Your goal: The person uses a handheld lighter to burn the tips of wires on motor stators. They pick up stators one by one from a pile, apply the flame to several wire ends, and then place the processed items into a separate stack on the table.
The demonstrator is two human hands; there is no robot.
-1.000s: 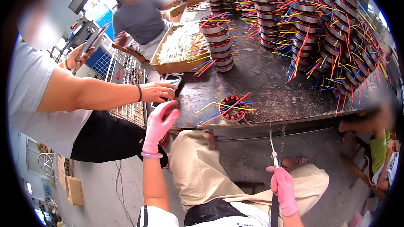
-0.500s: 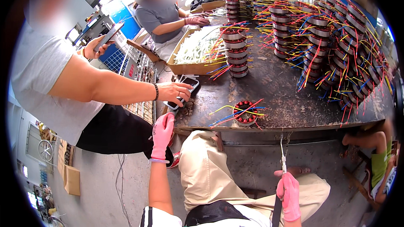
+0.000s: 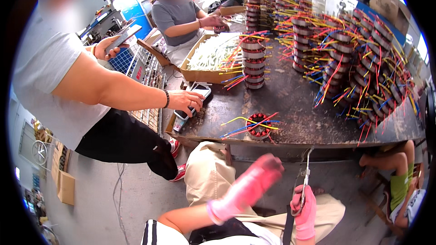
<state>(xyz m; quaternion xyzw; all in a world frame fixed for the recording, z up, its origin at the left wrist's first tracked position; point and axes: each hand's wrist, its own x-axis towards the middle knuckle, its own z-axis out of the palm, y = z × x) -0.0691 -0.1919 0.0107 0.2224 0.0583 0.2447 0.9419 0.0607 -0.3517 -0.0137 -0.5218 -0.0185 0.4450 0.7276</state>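
My right hand (image 3: 305, 206), in a pink glove, is closed around a slim silvery tool (image 3: 307, 176) with a long, thin, slightly bent tip pointing up toward the table edge. A dark strap or hose runs beside that hand. My left hand (image 3: 250, 186), also in a pink glove with a dark-stained fingertip area, is over my lap and smeared by motion, so its fingers cannot be read. On the table near the front edge lies a single motor stator (image 3: 259, 128), a ring with red windings and loose red, blue and yellow wires. Neither hand touches it.
Several stacks of stators (image 3: 338, 63) with wires sticking out fill the table's right and back. Another stack (image 3: 253, 63) stands beside a cardboard box (image 3: 209, 75) of white sleeves. At left a person's hand (image 3: 186, 102) touches a phone (image 3: 195, 102). A second person sits behind the box.
My left hand has swung from the table's left corner rightward and down over my lap. My right hand still holds the tool. The seated person's hands have lifted with a dark object.
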